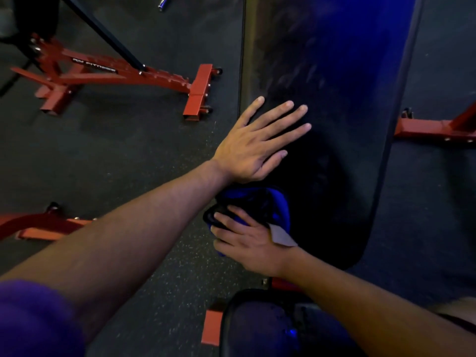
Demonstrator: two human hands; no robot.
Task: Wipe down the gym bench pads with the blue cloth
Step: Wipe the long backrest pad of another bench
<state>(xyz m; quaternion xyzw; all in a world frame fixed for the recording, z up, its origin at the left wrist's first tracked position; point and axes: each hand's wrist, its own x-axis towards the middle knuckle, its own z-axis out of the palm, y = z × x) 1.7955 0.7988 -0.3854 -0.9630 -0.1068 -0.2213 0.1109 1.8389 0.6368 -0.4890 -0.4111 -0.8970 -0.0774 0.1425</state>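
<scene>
Head view, looking down over a dark gym bench pad (334, 99) that runs away from the person, its surface streaked and lit blue along the far right side.

Left hand (253, 145): palm down, flat on the near-left part of the long pad. Fingers (286, 117) straight and spread apart, tips pointing up and to the right; thumb lies alongside the palm edge. Holds nothing. The pad's left edge passes just under the little-finger side of the hand.

Right hand (248, 242): lies just below the heel of the left hand, at the pad's near-left edge. Its fingers (226, 229) are pressed close together and curl over the bunched blue cloth (270, 204), tips pointing left. The cloth bulges out beyond the knuckles towards the left wrist and touches the pad; a pale tag (283, 237) sticks out of it beside the thumb side of the right hand. How much of the cloth sits under the palm cannot be told.

A second, smaller pad (257, 328) lies below the right wrist, separated from the long pad by a gap showing red frame.

Left of the left-hand fingers, well apart on the speckled dark floor (128, 155), stands a red steel bench base (123, 76) with small wheels. Another red frame leg (435, 128) shows to the right of the long pad. A purple sleeve (33, 320) covers the upper left arm.
</scene>
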